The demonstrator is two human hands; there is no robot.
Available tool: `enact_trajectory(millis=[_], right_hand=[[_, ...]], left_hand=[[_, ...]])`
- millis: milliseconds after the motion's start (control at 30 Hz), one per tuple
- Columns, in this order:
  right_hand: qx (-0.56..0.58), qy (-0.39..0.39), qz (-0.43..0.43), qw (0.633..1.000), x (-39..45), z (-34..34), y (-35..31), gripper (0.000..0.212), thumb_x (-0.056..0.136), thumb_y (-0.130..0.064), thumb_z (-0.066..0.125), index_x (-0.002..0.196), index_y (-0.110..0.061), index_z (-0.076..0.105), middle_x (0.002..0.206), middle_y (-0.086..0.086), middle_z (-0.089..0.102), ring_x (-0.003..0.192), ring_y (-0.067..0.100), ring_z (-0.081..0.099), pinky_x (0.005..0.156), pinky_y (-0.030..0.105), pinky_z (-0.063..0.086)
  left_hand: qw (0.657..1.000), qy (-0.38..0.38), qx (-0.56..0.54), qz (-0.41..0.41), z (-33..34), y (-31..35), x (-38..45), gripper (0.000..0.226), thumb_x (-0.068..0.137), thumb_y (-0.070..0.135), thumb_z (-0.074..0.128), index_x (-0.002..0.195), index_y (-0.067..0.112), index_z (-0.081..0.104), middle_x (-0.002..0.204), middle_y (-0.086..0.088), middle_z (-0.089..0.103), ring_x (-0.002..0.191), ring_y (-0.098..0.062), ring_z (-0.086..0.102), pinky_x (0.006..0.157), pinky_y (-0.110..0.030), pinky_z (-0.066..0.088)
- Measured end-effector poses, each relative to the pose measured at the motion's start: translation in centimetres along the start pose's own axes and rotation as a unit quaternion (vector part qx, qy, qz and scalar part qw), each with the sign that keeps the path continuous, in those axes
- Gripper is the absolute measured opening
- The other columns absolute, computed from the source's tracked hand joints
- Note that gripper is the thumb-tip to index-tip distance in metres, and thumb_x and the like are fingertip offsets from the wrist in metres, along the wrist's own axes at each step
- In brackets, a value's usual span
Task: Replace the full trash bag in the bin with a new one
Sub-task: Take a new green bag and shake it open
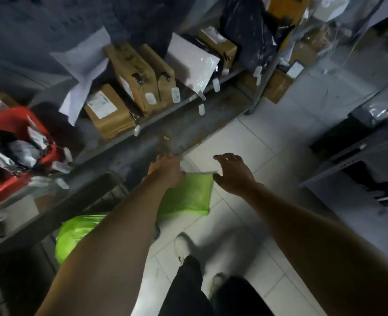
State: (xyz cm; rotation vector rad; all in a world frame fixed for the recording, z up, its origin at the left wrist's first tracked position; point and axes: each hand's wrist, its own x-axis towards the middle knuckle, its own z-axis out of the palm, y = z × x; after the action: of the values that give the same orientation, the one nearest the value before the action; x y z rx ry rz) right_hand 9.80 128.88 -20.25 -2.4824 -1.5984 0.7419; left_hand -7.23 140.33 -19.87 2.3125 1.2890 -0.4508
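Holding a flat green bag [187, 195] above the tiled floor, the left hand [168, 171] grips its top edge, the right hand [233, 173] spread open beside it, near a green-lined bin [74, 236].

a dim storeroom or parcel depot. a low metal shelf [188, 124] holds taped cardboard parcels [106, 112] with printed shipping labels, beside white and black plastic mailer bags [193, 62]. a red bin [17, 153] at left is crammed with more packets. more grey shelving [359, 153] stands at right on a pale tiled floor [268, 142].
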Motion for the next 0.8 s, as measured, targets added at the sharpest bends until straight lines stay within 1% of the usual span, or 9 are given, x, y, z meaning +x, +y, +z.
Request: enact_trajectory(millis=[67,133,267,367,500,600,700,800], right_hand=[[0.029,0.0,0.031,0.999,1.7,2.3,1.2,0.062,0.084,-0.031,0.061,0.142,-0.023,0.041,0.147,0.01,0.043,0.134,0.032,0.038,0.103,0.042,0.041],[0.055,-0.008,0.059,0.997,3.5,5.1,2.6,0.061,0.084,-0.03,0.06,0.141,-0.023,0.043,0.146,0.009,0.044,0.133,0.032,0.039,0.103,0.04,0.04],[0.066,-0.066,0.081,0.992,7.4,12.4,5.9,0.061,0.084,-0.03,0.059,0.142,-0.021,0.043,0.144,0.011,0.045,0.132,0.032,0.041,0.105,0.038,0.038],[0.061,-0.098,0.079,0.99,9.9,18.7,8.7,0.06,0.085,-0.028,0.06,0.141,-0.018,0.043,0.142,0.014,0.047,0.129,0.034,0.043,0.106,0.038,0.038],[0.027,-0.145,0.067,0.987,12.9,28.0,12.8,0.059,0.086,-0.027,0.058,0.142,-0.018,0.041,0.142,0.013,0.045,0.127,0.034,0.042,0.103,0.04,0.041],[0.017,-0.169,0.058,0.984,15.9,35.6,15.9,0.058,0.085,-0.027,0.057,0.14,-0.018,0.042,0.141,0.013,0.045,0.125,0.034,0.043,0.1,0.042,0.045],[0.01,-0.181,0.048,0.982,18.9,43.0,18.7,0.057,0.084,-0.025,0.056,0.139,-0.017,0.043,0.14,0.013,0.045,0.123,0.034,0.044,0.098,0.042,0.046],[0.004,-0.177,0.041,0.983,21.2,50.1,21.4,0.057,0.085,-0.023,0.056,0.14,-0.017,0.043,0.141,0.012,0.044,0.124,0.033,0.044,0.094,0.041,0.047]], left_hand=[[1.0,-0.012,-0.015,0.0,2.3,-0.3,2.5,0.053,0.085,0.041,0.058,0.133,0.02,0.048,0.141,-0.016,0.043,0.13,-0.039,0.04,0.106,-0.052,0.039],[0.999,-0.013,-0.032,-0.005,5.0,-0.7,4.7,0.051,0.086,0.04,0.057,0.132,0.02,0.048,0.139,-0.016,0.046,0.128,-0.04,0.042,0.104,-0.05,0.04],[0.998,-0.055,-0.026,-0.03,12.2,-2.4,9.0,0.051,0.086,0.034,0.056,0.133,0.016,0.048,0.138,-0.014,0.046,0.125,-0.041,0.044,0.1,-0.049,0.041],[0.996,-0.07,-0.026,-0.042,18.4,-4.0,12.2,0.048,0.086,0.03,0.055,0.131,0.015,0.049,0.136,-0.015,0.047,0.123,-0.041,0.045,0.1,-0.049,0.042],[0.993,-0.085,-0.025,-0.072,27.1,-5.5,16.8,0.049,0.087,0.027,0.054,0.135,0.02,0.048,0.138,-0.011,0.045,0.124,-0.037,0.044,0.1,-0.045,0.04],[0.992,-0.087,-0.019,-0.091,34.3,-6.0,20.7,0.042,0.087,0.024,0.054,0.129,0.019,0.052,0.133,-0.012,0.048,0.121,-0.037,0.046,0.095,-0.043,0.042],[0.99,-0.078,-0.028,-0.11,41.8,-6.6,24.3,0.039,0.086,0.023,0.055,0.124,0.017,0.053,0.13,-0.012,0.05,0.118,-0.036,0.048,0.091,-0.041,0.044],[0.993,-0.067,-0.005,-0.101,48.8,-8.0,27.6,0.042,0.085,0.023,0.055,0.127,0.018,0.053,0.13,-0.01,0.05,0.117,-0.033,0.049,0.09,-0.039,0.045]])
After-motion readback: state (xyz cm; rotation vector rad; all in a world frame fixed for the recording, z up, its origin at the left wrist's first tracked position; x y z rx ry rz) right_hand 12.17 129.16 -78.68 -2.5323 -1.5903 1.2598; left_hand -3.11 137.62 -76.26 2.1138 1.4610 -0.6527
